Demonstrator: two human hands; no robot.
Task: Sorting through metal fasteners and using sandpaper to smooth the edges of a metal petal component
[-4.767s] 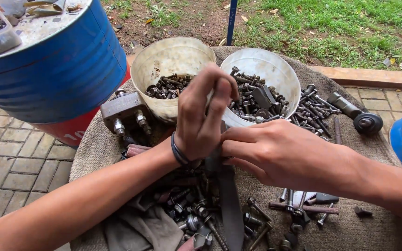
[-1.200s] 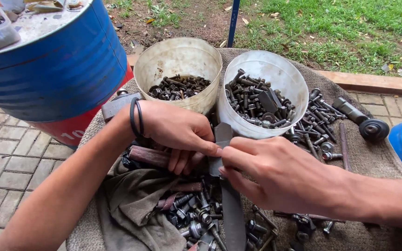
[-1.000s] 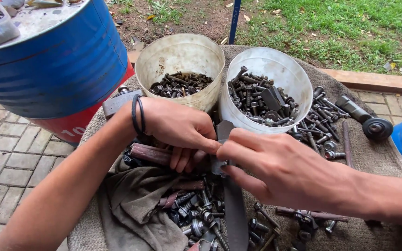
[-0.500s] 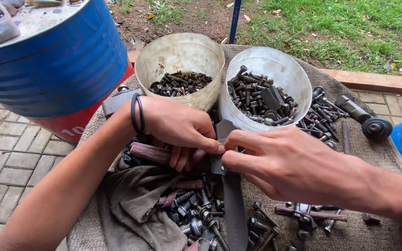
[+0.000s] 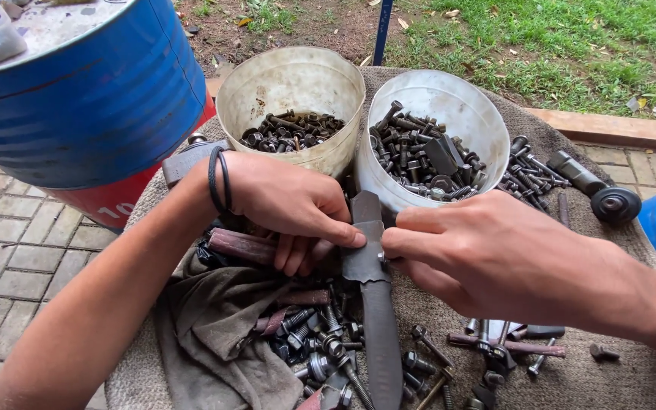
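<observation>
Little has shifted: both hands, left hand [image 5: 286, 205] and right hand [image 5: 487, 254], still pinch the flat metal bar [image 5: 373, 304]

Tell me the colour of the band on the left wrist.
Black: the band loops the left wrist, clearest in the head view.

An outdoor yard workshop: a cloth-covered worktop [image 5: 571, 380] strewn with loose bolts [image 5: 320, 342] stands on brick paving [image 5: 9, 266], beside a blue steel drum [image 5: 93, 99], with two tubs of bolts and nuts [image 5: 298, 83] [image 5: 442, 114] and grass [image 5: 571, 45] behind.
</observation>
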